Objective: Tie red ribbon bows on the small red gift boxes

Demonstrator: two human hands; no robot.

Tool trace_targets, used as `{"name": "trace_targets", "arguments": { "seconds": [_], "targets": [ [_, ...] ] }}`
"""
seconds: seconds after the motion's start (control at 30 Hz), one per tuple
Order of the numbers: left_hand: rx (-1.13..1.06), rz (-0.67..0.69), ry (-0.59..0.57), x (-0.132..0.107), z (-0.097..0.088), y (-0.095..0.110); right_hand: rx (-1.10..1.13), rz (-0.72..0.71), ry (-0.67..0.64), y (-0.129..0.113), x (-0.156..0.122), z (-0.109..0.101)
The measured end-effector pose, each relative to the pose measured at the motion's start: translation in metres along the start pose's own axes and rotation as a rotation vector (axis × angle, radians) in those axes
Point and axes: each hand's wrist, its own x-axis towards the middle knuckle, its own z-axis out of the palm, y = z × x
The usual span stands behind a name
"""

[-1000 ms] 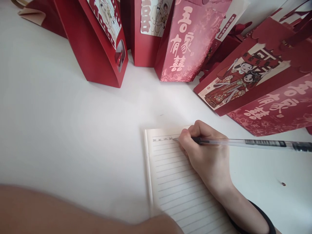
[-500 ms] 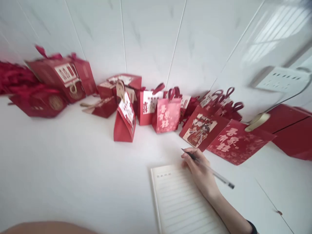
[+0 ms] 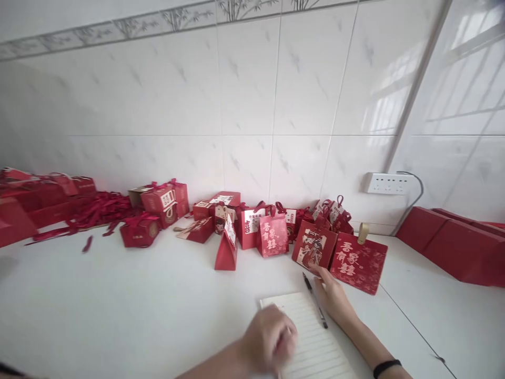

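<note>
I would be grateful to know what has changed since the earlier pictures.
The right hand has let go of the pen, now along the edge of the notebook, and reached forward to an illustrated red box. The left hand, blurred, has come over the notebook. Notebook and boxes look unmoved.

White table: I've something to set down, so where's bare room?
Widest: the white table left of the notebook, in front of the triangular red box. Smaller: far right, before the large red package. Crowded: along the wall, with red packages, and around the notebook, with pen, left hand, right hand.
</note>
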Motion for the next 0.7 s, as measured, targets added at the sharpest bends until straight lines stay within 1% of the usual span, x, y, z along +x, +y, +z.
{"name": "trace_targets", "arguments": {
  "seconds": [0.03,0.07,0.1,0.13,0.17,0.23,0.3,0.37,0.5,0.57,0.7],
  "targets": [
    [0.005,-0.079,0.132,0.001,-0.01,-0.012,0.02,0.015,0.002,0.0,0.0,0.0],
    [-0.027,-0.195,0.334,0.002,-0.021,-0.024,0.033,0.022,-0.009,0.0,-0.001,0.0],
    [-0.064,-0.34,0.55,0.004,-0.034,-0.037,0.04,0.025,-0.025,-0.001,-0.001,0.0],
    [-0.098,-0.513,0.766,0.005,-0.048,-0.051,0.041,0.027,-0.042,-0.001,-0.002,0.0],
    [-0.088,-0.625,0.9,0.006,-0.063,-0.065,0.038,0.028,-0.062,-0.001,-0.002,0.0],
    [-0.047,-0.78,1.059,0.006,-0.091,-0.093,0.023,0.028,-0.099,0.0,-0.002,0.0],
    [0.01,-0.923,1.169,-0.002,-0.118,-0.121,0.012,0.03,-0.12,0.002,-0.002,0.002],
    [0.079,-1.044,1.244,-0.017,-0.142,-0.146,-0.001,0.032,-0.136,0.007,-0.002,0.003],
    [0.222,-1.254,1.371,-0.054,-0.177,-0.184,-0.05,-0.006,-0.157,0.027,-0.002,0.007],
    [0.265,-1.321,1.413,-0.065,-0.191,-0.2,-0.073,-0.053,-0.145,0.042,-0.003,0.011],
    [0.305,-1.366,1.464,-0.073,-0.215,-0.228,-0.129,-0.131,-0.108,0.074,-0.008,0.02]
  ]
}}
